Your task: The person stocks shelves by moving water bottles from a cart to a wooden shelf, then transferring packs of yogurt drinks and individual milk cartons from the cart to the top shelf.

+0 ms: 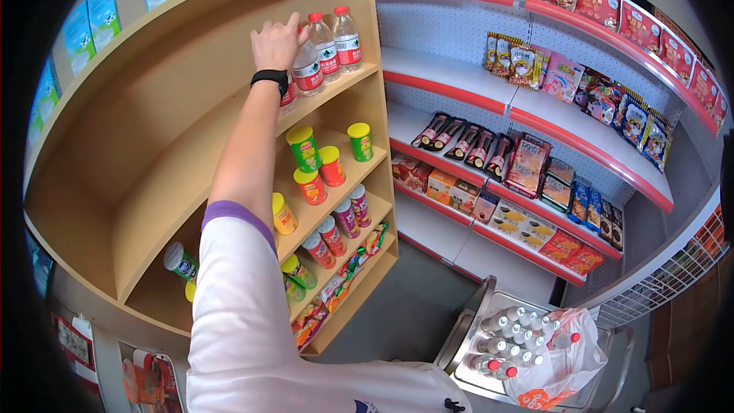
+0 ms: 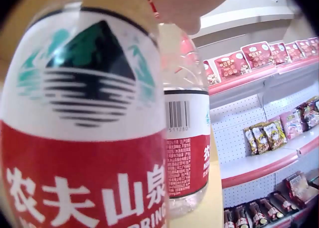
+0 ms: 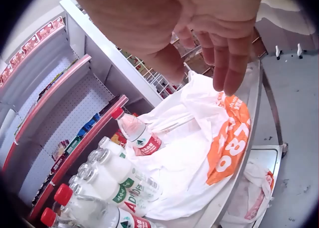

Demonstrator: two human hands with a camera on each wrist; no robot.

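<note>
My left hand, fingers spread and the index finger extended, is at the top of a red-labelled water bottle on the upper wooden shelf. Two more red-capped water bottles stand just right of it, and another is partly hidden under my wrist. Close up in the left wrist view, one bottle label fills the left side, with a second bottle behind. Over a white plastic bag hangs my right hand, fingers loose and holding nothing. A water bottle lies against the bag.
Below, wooden shelves hold snack canisters. Red-edged metal shelves with packaged snacks stand at right. A metal cart carries several bottles beside the bag. Blue-green cartons line the wooden unit's curved top.
</note>
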